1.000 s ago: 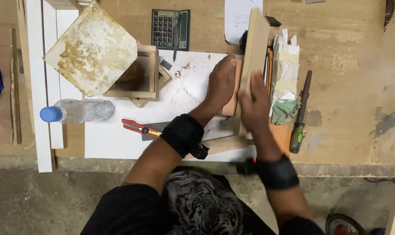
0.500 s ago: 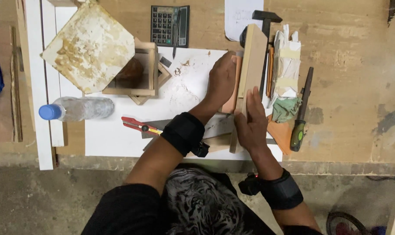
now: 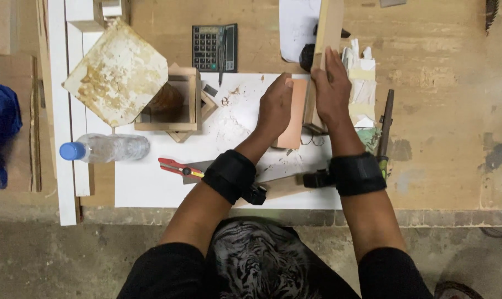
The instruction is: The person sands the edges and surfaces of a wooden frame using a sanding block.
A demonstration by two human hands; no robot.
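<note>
1. Our left hand (image 3: 276,108) lies flat, palm down, on a thin brownish panel (image 3: 294,113) at the centre of the white sheet (image 3: 151,188); fingers together, pressing, not clasping.
2. Our right hand (image 3: 331,88) wraps a long wooden strip (image 3: 325,39) stood on edge just right of the panel, touching it.
3. Left of the panel: open wooden box frame (image 3: 190,102) w/ a stained square board (image 3: 115,72) over it.
4. Near-left: plastic bottle (image 3: 104,148), red cutter (image 3: 179,168). Far: calculator (image 3: 213,47).
5. Right of the strip: screwdriver (image 3: 385,124).

worn wooden workbench (image 3: 444,50), grey concrete floor (image 3: 68,260)
</note>
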